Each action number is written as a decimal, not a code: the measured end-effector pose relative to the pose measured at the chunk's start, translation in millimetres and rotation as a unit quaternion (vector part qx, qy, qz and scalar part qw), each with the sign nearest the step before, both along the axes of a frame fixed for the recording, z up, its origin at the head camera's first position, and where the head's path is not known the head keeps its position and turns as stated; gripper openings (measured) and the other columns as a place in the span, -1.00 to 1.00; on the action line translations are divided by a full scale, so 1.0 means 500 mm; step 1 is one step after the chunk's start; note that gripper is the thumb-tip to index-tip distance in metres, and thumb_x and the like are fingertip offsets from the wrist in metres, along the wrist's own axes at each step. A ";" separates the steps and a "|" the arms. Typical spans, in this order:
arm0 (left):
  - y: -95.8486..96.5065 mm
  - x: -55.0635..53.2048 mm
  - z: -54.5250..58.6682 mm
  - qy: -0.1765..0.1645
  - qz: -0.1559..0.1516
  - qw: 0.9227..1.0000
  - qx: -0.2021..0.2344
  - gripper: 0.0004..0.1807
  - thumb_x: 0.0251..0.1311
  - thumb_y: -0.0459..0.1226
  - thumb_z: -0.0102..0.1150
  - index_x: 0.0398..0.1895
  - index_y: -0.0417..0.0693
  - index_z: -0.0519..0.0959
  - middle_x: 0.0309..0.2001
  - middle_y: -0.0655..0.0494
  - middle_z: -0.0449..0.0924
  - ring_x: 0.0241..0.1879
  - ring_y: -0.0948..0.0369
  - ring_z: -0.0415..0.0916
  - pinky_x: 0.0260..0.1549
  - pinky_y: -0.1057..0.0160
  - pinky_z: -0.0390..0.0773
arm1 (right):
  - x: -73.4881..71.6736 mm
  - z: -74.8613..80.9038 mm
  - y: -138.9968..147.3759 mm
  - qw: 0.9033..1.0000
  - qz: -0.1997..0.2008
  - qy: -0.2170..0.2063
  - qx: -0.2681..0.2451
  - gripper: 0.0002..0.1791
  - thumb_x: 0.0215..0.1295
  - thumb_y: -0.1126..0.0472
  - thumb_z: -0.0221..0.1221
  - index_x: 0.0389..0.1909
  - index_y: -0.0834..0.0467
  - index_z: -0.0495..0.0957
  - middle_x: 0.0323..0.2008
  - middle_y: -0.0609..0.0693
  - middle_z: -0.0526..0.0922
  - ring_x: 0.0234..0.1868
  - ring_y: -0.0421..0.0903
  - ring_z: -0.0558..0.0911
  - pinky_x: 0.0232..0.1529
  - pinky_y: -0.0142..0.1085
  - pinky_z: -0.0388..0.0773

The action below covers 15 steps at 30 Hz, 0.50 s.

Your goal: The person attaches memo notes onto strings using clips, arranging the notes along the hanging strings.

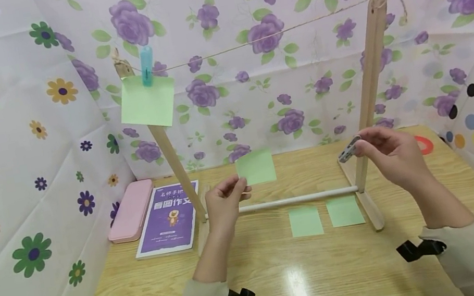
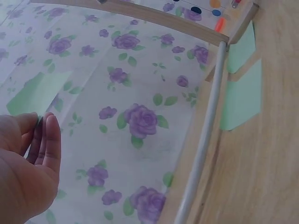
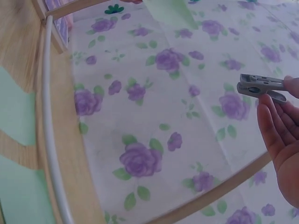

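My left hand [image 1: 226,204] pinches a green paper square [image 1: 256,167] by its lower left corner, holding it up above the white crossbar [image 1: 294,200]. In the right wrist view, a grey clothespin [image 3: 261,87] sits between the thumb and fingers of my right hand [image 1: 392,155], beside the right post. A twine line [image 1: 265,37] runs between the two wooden posts of the stand [image 1: 371,61]. Near its left end a blue clothespin [image 1: 147,66] clips another green paper square [image 1: 148,102] to the line.
Two more green paper squares [image 1: 305,221] lie on the table [image 1: 270,280] in front of the crossbar. A purple book [image 1: 166,221] and a pink case [image 1: 132,211] are at the left. Behind the right hand is a red-orange ring [image 1: 425,144]. Patterned cloth [image 1: 249,109] hangs around the table.
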<state>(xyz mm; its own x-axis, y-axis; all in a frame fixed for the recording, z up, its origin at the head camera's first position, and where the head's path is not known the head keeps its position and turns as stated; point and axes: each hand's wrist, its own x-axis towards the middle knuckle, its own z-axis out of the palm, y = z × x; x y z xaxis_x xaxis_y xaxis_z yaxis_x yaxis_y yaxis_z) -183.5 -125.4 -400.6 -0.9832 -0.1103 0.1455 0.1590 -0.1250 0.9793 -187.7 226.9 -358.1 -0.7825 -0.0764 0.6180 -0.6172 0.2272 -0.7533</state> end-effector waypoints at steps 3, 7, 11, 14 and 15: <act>0.003 -0.004 0.017 0.012 0.006 1.000 0.008 -0.78 0.30 -0.35 0.33 -0.10 -0.37 0.65 -0.27 -0.11 0.70 -0.38 0.22 0.71 -0.24 0.25 0.76 | -0.006 0.022 -0.011 1.000 0.014 0.017 -0.017 -0.89 0.32 0.57 0.19 -0.17 0.50 0.61 -0.39 -0.06 0.73 -0.40 -0.24 0.71 -0.29 -0.53 0.67; 0.005 -0.013 0.039 0.031 0.016 0.999 0.027 -0.81 0.26 -0.36 0.38 -0.17 -0.35 0.67 -0.33 -0.07 0.72 -0.43 0.23 0.72 -0.28 0.25 0.77 | -0.017 0.051 -0.026 0.996 0.055 0.042 -0.050 -0.88 0.31 0.54 0.23 -0.18 0.56 0.60 -0.37 -0.04 0.75 -0.37 -0.24 0.73 -0.23 -0.53 0.68; 0.006 -0.019 0.058 0.042 0.028 0.997 0.055 -0.85 0.24 -0.39 0.38 -0.20 -0.32 0.68 -0.33 -0.01 0.74 -0.42 0.23 0.73 -0.26 0.24 0.77 | -0.027 0.077 -0.040 0.995 0.070 0.053 -0.056 -0.88 0.30 0.55 0.23 -0.19 0.57 0.61 -0.36 -0.05 0.75 -0.36 -0.25 0.74 -0.22 -0.53 0.68; 0.008 -0.022 0.067 0.043 0.033 0.996 0.069 -0.86 0.25 -0.40 0.37 -0.19 -0.31 0.67 -0.33 0.00 0.74 -0.41 0.22 0.73 -0.24 0.23 0.76 | -0.033 0.094 -0.049 0.995 0.062 0.057 -0.049 -0.90 0.29 0.59 0.20 -0.21 0.56 0.62 -0.38 -0.08 0.75 -0.39 -0.26 0.73 -0.25 -0.53 0.68; 0.008 -0.023 0.070 0.043 0.034 0.996 0.071 -0.86 0.26 -0.40 0.36 -0.18 -0.32 0.67 -0.33 0.00 0.74 -0.41 0.22 0.73 -0.23 0.23 0.76 | -0.035 0.098 -0.051 0.995 0.061 0.058 -0.046 -0.90 0.29 0.59 0.20 -0.21 0.56 0.62 -0.39 -0.09 0.75 -0.40 -0.26 0.72 -0.27 -0.54 0.67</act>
<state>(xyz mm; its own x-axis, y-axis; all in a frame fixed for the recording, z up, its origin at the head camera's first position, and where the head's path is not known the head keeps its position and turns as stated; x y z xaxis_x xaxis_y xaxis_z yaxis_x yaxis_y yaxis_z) -195.0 -121.2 -365.7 -0.9574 -0.2010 0.2072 0.2544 -0.2479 0.9348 -205.0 201.2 -309.0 -0.6933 -0.1051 0.7130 -0.7205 0.0782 -0.6890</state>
